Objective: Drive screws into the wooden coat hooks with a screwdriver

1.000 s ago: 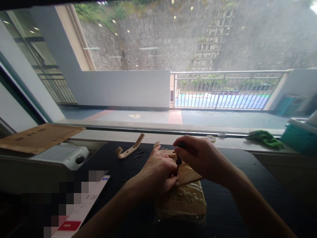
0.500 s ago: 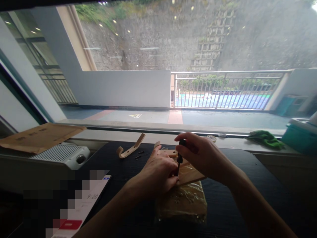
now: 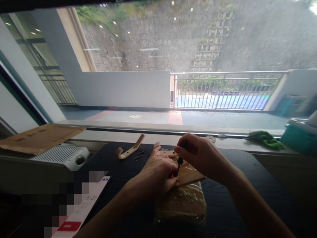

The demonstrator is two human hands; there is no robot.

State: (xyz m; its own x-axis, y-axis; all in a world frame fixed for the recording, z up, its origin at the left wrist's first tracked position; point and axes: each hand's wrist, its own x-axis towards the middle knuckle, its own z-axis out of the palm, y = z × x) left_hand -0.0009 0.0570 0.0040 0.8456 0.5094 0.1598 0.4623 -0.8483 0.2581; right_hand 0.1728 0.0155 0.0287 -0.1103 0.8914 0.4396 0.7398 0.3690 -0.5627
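My right hand (image 3: 195,148) is closed around the dark handle of a screwdriver (image 3: 180,160), its shaft slanting down to the wood. Beside the tip, my left hand (image 3: 160,170) is closed on a light wooden piece (image 3: 190,178), thumb and fingers near the shaft. Whether those fingers also pinch a screw is hidden. Under the piece lies a flat block in clear plastic wrap (image 3: 183,205). Behind my left fingers a wooden strip with holes (image 3: 169,153) partly shows. To the left rest a curved wooden hook (image 3: 128,152) and loose screws (image 3: 139,156).
The dark table (image 3: 232,185) meets a window sill carrying a tape roll (image 3: 211,138), a green cloth (image 3: 264,139) and a teal box (image 3: 299,137). At left are a phone (image 3: 95,195) with a lit screen and a brown envelope (image 3: 42,135) on a white slatted unit (image 3: 61,155).
My right hand's fingers have turned and curled slightly further round the screwdriver handle. My left hand and the wooden pieces stay in nearly the same place.
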